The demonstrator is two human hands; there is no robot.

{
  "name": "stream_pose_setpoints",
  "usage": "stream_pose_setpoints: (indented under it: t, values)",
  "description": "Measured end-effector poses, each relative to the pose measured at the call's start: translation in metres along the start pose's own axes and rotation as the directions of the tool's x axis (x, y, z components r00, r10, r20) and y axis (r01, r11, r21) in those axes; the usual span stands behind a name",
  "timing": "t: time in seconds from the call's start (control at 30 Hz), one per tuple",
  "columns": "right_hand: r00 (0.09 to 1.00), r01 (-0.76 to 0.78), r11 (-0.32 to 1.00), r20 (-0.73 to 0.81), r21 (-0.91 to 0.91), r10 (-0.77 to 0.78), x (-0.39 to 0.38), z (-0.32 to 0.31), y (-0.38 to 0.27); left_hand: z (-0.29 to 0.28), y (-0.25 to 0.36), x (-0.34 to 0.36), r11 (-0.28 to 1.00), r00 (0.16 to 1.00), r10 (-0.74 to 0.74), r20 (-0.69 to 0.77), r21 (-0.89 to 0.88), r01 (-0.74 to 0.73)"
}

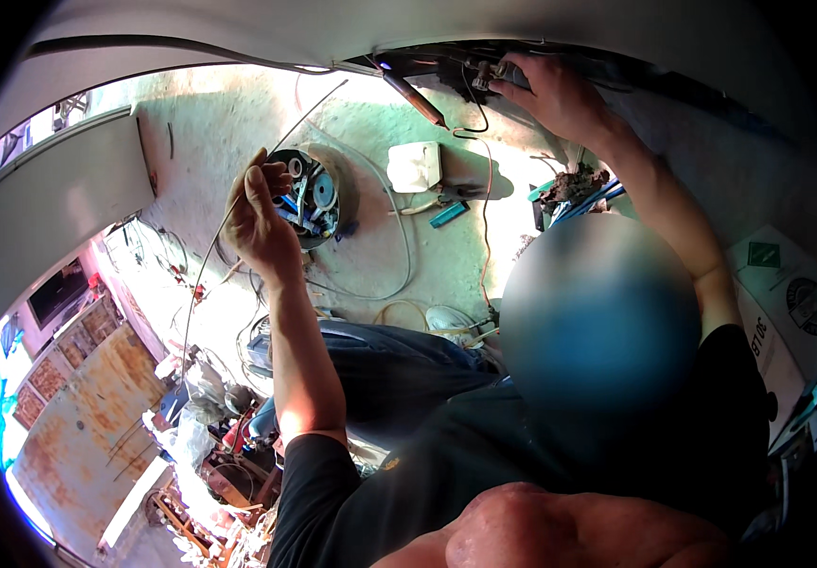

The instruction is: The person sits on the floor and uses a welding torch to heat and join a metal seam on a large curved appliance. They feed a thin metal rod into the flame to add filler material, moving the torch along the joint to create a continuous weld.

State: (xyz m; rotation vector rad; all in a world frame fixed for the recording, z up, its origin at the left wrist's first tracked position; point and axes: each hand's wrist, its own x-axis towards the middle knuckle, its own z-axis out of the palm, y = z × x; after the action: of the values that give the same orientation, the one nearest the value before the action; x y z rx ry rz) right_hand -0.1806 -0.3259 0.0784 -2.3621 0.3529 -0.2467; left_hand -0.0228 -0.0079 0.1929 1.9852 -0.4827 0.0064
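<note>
- Leftward, at nine o'clock, the left hand (pixel 259 220) pinches a thin rod (pixel 208 275), fingers closed round it, apparently keeping its tip aimed upward.
- Just beside it, a round tub (pixel 312 197) of tools lies on the floor.
- At one o'clock, the right hand (pixel 552 93) curls around a fitting (pixel 484 76) on the dark panel, seemingly steadying it.

Single head-worn fisheye view, looking steeply down from above and close in. Straight edges bent toward the rim, black corners all round. Nearest the lens, at 6 o'clock, a bare shoulder; above it a blurred patch right of centre. Farther off, the concrete floor (pixel 238 123) filling the upper middle, with a round tub of tools (pixel 314 194) toward 11 o'clock. Left hand (pixel 259 216) at mid-distance toward 10 o'clock; right hand (pixel 555 95) farthest up, near 1 o'clock, against a pale curved panel (pixel 238 28) along 12 o'clock. No second view to overlap.
</note>
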Motion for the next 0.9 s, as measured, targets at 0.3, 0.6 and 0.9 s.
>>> stream_pose_setpoints:
  t: [0.3,0.6,0.9]
  values:
    - [0.993,0.064,0.998,0.098,0.027,-0.066,0.019,0.001,0.003,-0.020,-0.008,-0.002,0.999,0.999,-0.009,-0.045,-0.034,0.007]
    - [0.987,-0.071,0.991,0.151,0.115,0.053,0.012,0.007,-0.001,-0.008,-0.007,0.003,0.999,1.000,-0.015,-0.010,-0.041,0.015]
    - [0.965,-0.231,0.850,0.001,0.473,0.262,-0.044,0.028,0.001,0.008,-0.010,0.010,0.998,0.999,-0.041,0.009,-0.046,0.042]
